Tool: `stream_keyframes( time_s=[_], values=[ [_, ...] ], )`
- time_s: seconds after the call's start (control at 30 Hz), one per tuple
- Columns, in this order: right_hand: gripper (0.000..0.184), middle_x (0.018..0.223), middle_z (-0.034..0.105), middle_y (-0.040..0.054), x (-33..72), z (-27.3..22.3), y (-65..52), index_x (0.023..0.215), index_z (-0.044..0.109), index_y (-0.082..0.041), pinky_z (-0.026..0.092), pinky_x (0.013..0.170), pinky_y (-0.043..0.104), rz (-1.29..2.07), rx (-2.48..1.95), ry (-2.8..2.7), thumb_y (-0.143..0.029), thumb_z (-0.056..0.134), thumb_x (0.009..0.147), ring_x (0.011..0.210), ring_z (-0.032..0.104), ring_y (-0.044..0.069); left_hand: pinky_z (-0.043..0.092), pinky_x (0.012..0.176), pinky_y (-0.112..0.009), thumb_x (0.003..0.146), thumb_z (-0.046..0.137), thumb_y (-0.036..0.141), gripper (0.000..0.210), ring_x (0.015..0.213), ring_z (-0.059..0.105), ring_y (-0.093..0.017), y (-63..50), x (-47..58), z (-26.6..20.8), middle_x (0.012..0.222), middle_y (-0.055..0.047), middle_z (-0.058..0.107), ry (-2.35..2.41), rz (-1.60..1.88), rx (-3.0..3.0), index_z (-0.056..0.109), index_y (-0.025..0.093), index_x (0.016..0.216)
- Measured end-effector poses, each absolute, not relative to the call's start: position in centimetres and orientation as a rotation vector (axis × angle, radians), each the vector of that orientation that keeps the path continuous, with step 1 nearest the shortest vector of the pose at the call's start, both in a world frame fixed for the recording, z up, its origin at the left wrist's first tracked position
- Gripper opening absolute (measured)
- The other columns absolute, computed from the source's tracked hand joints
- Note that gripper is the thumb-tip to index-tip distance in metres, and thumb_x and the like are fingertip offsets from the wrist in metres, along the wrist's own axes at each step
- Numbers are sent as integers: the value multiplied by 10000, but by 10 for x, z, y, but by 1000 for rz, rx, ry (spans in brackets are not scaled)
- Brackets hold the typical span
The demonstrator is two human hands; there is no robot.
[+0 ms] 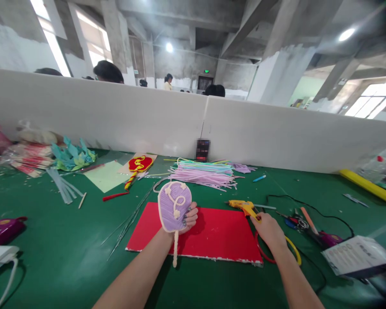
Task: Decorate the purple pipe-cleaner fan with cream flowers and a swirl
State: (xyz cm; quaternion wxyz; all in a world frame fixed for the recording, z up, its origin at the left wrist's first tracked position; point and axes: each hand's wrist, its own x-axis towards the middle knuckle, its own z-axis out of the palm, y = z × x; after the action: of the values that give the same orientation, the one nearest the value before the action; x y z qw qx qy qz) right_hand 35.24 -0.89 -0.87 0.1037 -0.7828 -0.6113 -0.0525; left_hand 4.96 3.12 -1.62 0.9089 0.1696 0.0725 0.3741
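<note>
My left hand [190,218] is closed round the edge of a purple hand fan [176,214]. The fan has a cream rim, small cream flowers and a curling cream stem, and its twisted cream handle points down toward me. It is held above a red board [218,236] with a ragged white edge. To the right, my right hand [268,229] is wrapped round the grip of a yellow glue gun [242,206], whose nozzle points left over the board's far right corner. A clear glue stick [266,207] juts from its back.
Bundled purple and teal pipe cleaners [202,174] lie behind the board. A red-and-yellow fan [140,165], pale green paper [104,176] and thin wires [131,219] are on the left. Scissors [294,249], keys [297,221] and a black cable [309,201] lie right. A white partition [141,118] stands behind.
</note>
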Motion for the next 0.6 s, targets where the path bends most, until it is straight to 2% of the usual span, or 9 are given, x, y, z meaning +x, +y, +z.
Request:
stream_keyframes(
  time_s=[0.13, 0.27, 0.37, 0.43, 0.5, 0.6],
  values=[
    [294, 846, 643, 110, 362, -5, 6, 878, 619, -138, 418, 620, 269, -160, -2325, -1743, -346, 413, 849, 751, 625, 207, 147, 302, -101, 862, 358, 107, 274, 309, 126, -38, 33, 50, -19, 459, 82, 141, 148, 766, 360, 343, 170, 596],
    [349, 850, 632, 144, 372, 1, 23, 911, 622, -111, 423, 595, 315, -232, -2380, -1639, -366, 392, 850, 739, 621, 252, 148, 306, -107, 863, 370, 117, 267, 314, 110, -41, 34, 49, -21, 464, 82, 134, 156, 763, 368, 341, 173, 603],
    [360, 969, 606, 191, 365, 2, 21, 1013, 600, -79, 436, 658, 352, -309, -2375, -1627, -325, 386, 859, 841, 601, 290, 147, 309, -110, 861, 368, 119, 264, 315, 116, -44, 34, 48, -19, 460, 80, 138, 164, 746, 380, 340, 174, 605],
    [421, 1119, 548, 223, 351, 1, 10, 1144, 535, -63, 437, 723, 396, -472, -2301, -1629, -333, 351, 879, 967, 554, 327, 145, 311, -111, 854, 370, 117, 258, 316, 128, -43, 33, 47, -18, 455, 77, 151, 166, 727, 391, 342, 172, 604],
    [459, 1269, 458, 214, 330, -2, -7, 1202, 506, -86, 419, 815, 438, -567, -2128, -1753, -374, 333, 890, 1095, 482, 340, 146, 312, -114, 847, 373, 118, 245, 317, 136, -44, 32, 47, -16, 450, 75, 169, 168, 705, 401, 351, 171, 609],
    [494, 1425, 297, 146, 299, -8, -40, 1265, 476, -167, 299, 992, 476, -423, -1856, -2090, -444, 363, 872, 1282, 292, 321, 144, 310, -123, 841, 375, 124, 236, 313, 132, -47, 31, 47, -14, 439, 72, 180, 164, 680, 414, 354, 174, 612]
  ],
)
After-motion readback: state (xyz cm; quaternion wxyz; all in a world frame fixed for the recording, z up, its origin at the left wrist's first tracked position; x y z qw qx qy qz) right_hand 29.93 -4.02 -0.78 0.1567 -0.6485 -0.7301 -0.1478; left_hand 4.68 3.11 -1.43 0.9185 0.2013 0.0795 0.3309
